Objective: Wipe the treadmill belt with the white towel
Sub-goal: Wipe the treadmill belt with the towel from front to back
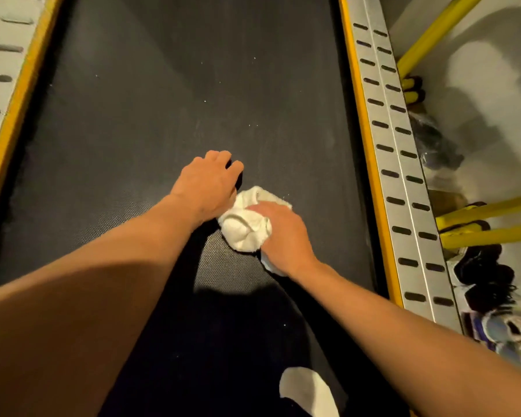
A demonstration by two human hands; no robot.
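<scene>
The dark treadmill belt (pixel 151 109) fills the middle of the head view, with small pale specks scattered on it. A crumpled white towel (pixel 247 227) lies bunched on the belt near its centre. My right hand (pixel 283 233) presses down on the towel's right side, fingers closed over the cloth. My left hand (pixel 206 183) rests just left of and beyond the towel, fingers curled on the belt, its wrist touching the towel's edge. Whether its palm holds any cloth is hidden.
Grey slotted side rails with yellow trim run along both sides, right rail (pixel 400 164) and left rail (pixel 0 64). Yellow frame tubes (pixel 491 230) and dark shoes (pixel 484 275) sit on the floor at right. A white-socked foot (pixel 306 392) shows at the bottom.
</scene>
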